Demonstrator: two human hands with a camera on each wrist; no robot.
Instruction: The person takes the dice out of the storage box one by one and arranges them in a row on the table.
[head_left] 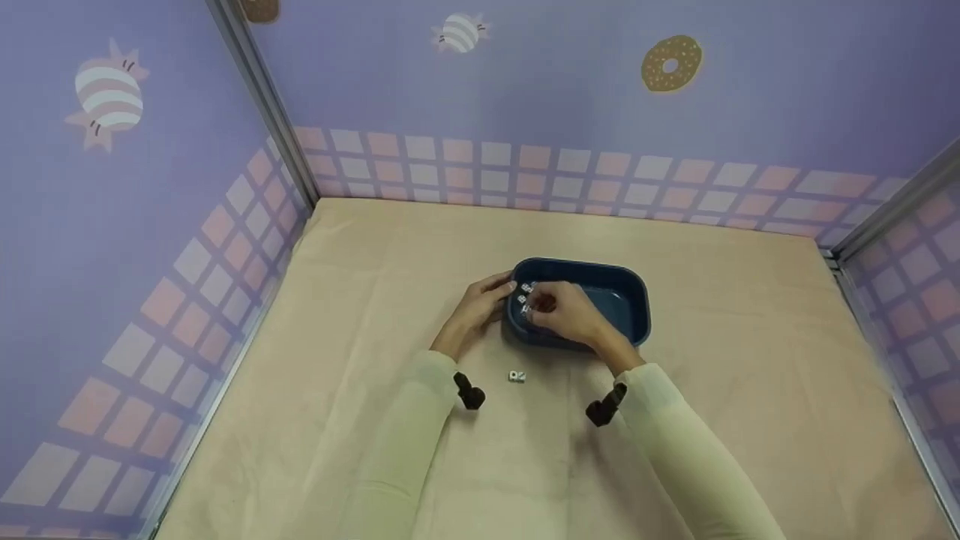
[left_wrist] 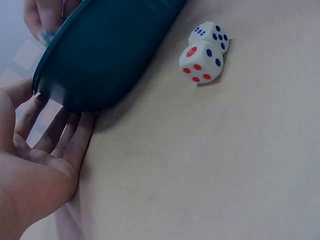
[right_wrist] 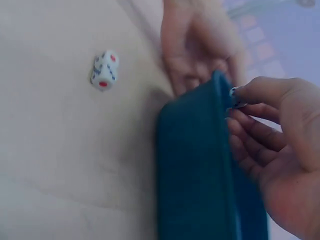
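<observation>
A dark blue plastic box (head_left: 643,307) without a lid stands on the cloth-covered table. At its left end my left hand (head_left: 475,310) grips the wall, thumb over the rim and fingers against the outside. My right hand (head_left: 571,313) reaches over the near rim into the left part of the box. Between its thumb and fingertips it pinches a white die (right_wrist: 237,98), partly hidden by the fingers. Several white dice (head_left: 523,298) lie inside at the left end. Outside, near the box's front, two white dice with red and blue pips (left_wrist: 202,61) sit touching each other.
A beige cloth (head_left: 375,300) covers the table. Patterned purple panels (head_left: 525,90) rise at the back and both sides, joined by metal posts (head_left: 274,112). Black wrist mounts (head_left: 470,391) jut from both sleeves.
</observation>
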